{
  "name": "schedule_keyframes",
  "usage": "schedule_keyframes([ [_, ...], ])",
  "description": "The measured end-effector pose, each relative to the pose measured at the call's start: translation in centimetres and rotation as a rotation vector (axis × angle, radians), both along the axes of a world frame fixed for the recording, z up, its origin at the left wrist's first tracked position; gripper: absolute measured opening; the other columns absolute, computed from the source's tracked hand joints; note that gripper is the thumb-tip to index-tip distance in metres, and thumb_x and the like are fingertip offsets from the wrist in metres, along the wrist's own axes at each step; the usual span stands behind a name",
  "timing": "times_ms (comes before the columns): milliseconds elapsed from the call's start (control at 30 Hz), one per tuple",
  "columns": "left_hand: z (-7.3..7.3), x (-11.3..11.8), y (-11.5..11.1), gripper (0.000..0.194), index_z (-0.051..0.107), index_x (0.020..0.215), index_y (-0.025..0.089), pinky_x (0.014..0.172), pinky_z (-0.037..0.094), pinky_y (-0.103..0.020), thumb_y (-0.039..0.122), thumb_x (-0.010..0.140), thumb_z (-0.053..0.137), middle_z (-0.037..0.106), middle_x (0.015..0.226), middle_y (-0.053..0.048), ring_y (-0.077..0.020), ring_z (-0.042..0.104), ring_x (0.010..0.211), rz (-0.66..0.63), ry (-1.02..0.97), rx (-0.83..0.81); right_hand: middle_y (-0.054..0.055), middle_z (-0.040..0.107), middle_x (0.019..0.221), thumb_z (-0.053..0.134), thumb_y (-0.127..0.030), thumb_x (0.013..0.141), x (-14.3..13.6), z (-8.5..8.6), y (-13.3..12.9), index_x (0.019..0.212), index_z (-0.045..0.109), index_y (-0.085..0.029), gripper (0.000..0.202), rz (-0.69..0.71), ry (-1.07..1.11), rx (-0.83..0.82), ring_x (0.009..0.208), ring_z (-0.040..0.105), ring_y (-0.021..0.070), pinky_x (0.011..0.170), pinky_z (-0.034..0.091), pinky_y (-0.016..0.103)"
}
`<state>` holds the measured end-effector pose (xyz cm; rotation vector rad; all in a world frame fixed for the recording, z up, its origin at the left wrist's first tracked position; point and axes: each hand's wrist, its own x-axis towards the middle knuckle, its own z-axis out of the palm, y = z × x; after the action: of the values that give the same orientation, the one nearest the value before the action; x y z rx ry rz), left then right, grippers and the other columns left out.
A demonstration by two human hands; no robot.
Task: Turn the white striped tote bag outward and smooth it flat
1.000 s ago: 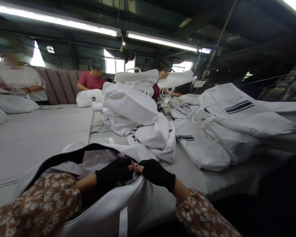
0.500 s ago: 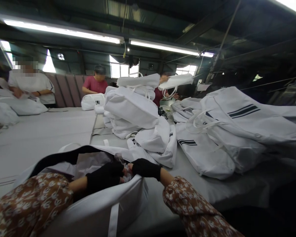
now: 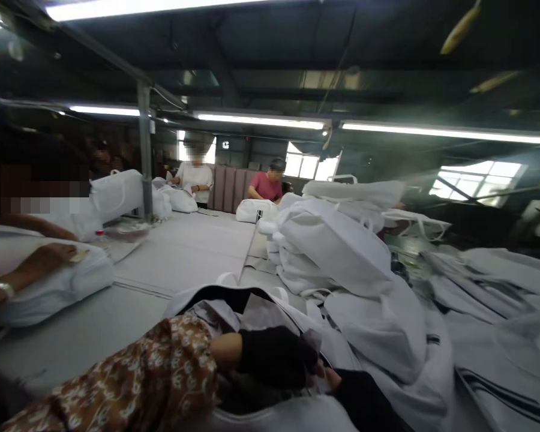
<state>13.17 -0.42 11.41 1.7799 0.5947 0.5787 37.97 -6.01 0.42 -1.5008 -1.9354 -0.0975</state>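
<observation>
Grey table [image 3: 180, 252] runs bare through the frame's middle toward the far workers, hemmed by a bag pile [image 3: 342, 252] at right and a co-worker's arm [image 3: 31, 270] at left. At lower centre lies a white bag [image 3: 216, 303], dark-lined mouth gaping upward, paper stuffing inside, long axis left to right. Left hand [image 3: 274, 363], black-gloved, pinches its rim closed-fingered; right hand [image 3: 357, 399] touches beside, grip hidden.

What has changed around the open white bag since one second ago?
The view swung left, so a co-worker's hand on a bag now shows. The right hand dropped toward the lower edge. The left hand stays inside the open white bag with the crumpled paper; the bag pile is unmoved.
</observation>
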Motion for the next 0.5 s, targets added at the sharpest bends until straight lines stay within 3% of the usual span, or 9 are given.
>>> schedule_keyframes([
  [67, 2.6, -4.5, 2.2, 0.025, 0.073, 0.099, 0.023, 0.090, 0.051, -0.033, 0.031, 0.076, 0.065, 0.070, 0.098, -0.006, -0.0235, 0.065, 0.093, -0.010, -0.050, 0.235, 0.008, 0.069, 0.070, 0.057, -0.050, 0.082, -0.3, 1.8, 0.4, 0.073, 0.069, -0.022, 0.032, -0.066, -0.024, 0.127, 0.061, 0.064, 0.0240, 0.049, 0.053, 0.034],
  [133, 3.7, -9.8, 4.8, 0.037, 0.067, 0.108, 0.016, 0.084, 0.050, -0.033, 0.038, 0.079, 0.062, 0.068, 0.097, -0.010, -0.0225, 0.063, 0.089, 0.273, -0.051, 0.489, 0.009, 0.070, 0.077, 0.058, -0.051, 0.081, -2.4, 4.9, 1.0, 0.081, 0.069, -0.021, 0.032, -0.089, -0.018, 0.256, 0.067, 0.066, 0.0245, 0.053, 0.055, 0.034],
  [167, 3.4, -12.5, 6.1, 0.046, 0.063, 0.116, 0.014, 0.084, 0.049, -0.033, 0.041, 0.078, 0.063, 0.065, 0.102, -0.012, -0.0230, 0.061, 0.091, 0.386, 0.007, 0.591, 0.008, 0.070, 0.080, 0.057, -0.048, 0.083, -4.1, 6.8, 1.4, 0.086, 0.068, -0.022, 0.028, -0.062, -0.023, 0.285, 0.069, 0.067, 0.0230, 0.056, 0.056, 0.033],
  [233, 1.2, -17.2, 8.8, 0.064, 0.054, 0.129, 0.016, 0.091, 0.044, -0.039, 0.047, 0.074, 0.066, 0.059, 0.116, -0.014, -0.0278, 0.057, 0.102, 0.577, 0.202, 0.688, 0.005, 0.070, 0.084, 0.057, -0.040, 0.085, -8.6, 10.5, 2.7, 0.093, 0.067, -0.023, 0.021, 0.074, -0.061, 0.400, 0.075, 0.067, 0.0204, 0.064, 0.055, 0.031],
  [300, -2.4, -20.7, 11.0, 0.074, 0.048, 0.135, 0.018, 0.103, 0.034, -0.045, 0.053, 0.072, 0.066, 0.051, 0.130, -0.015, -0.0330, 0.046, 0.120, 0.649, 0.302, 0.578, 0.005, 0.070, 0.091, 0.058, -0.037, 0.085, -13.6, 13.1, 4.6, 0.098, 0.066, -0.023, 0.021, 0.200, -0.073, 0.445, 0.082, 0.066, 0.0207, 0.073, 0.053, 0.033],
  [333, -4.3, -21.9, 11.8, 0.070, 0.051, 0.131, 0.017, 0.105, 0.030, -0.044, 0.055, 0.074, 0.064, 0.051, 0.130, -0.016, -0.0329, 0.044, 0.123, 0.677, 0.274, 0.461, 0.006, 0.069, 0.090, 0.057, -0.038, 0.085, -16.1, 13.8, 5.7, 0.095, 0.066, -0.022, 0.021, 0.243, -0.027, 0.373, 0.081, 0.065, 0.0207, 0.072, 0.052, 0.033],
  [400, -7.7, -23.4, 13.0, 0.058, 0.063, 0.108, 0.013, 0.099, 0.036, -0.044, 0.062, 0.080, 0.052, 0.060, 0.113, -0.016, -0.0316, 0.052, 0.110, 0.700, 0.214, 0.241, 0.005, 0.065, 0.075, 0.053, -0.042, 0.086, -20.7, 13.7, 7.9, 0.080, 0.064, -0.018, 0.026, 0.334, 0.167, 0.005, 0.067, 0.060, 0.0174, 0.060, 0.047, 0.029],
  [467, -10.0, -23.8, 13.4, 0.061, 0.065, 0.084, 0.013, 0.083, 0.044, -0.040, 0.068, 0.082, 0.040, 0.064, 0.088, -0.013, -0.0265, 0.058, 0.086, 0.673, 0.159, 0.134, 0.001, 0.052, 0.061, 0.050, -0.045, 0.087, -24.5, 12.1, 10.0, 0.067, 0.051, -0.018, 0.034, 0.436, 0.437, -0.397, 0.055, 0.049, 0.0129, 0.050, 0.040, 0.025],
  [500, -10.8, -23.7, 13.2, 0.063, 0.064, 0.078, 0.013, 0.077, 0.045, -0.037, 0.070, 0.083, 0.036, 0.064, 0.082, -0.011, -0.0240, 0.057, 0.079, 0.646, 0.135, 0.126, 0.000, 0.046, 0.058, 0.048, -0.046, 0.087, -26.0, 11.1, 10.9, 0.064, 0.044, -0.019, 0.036, 0.485, 0.550, -0.518, 0.053, 0.044, 0.0116, 0.047, 0.038, 0.024],
])
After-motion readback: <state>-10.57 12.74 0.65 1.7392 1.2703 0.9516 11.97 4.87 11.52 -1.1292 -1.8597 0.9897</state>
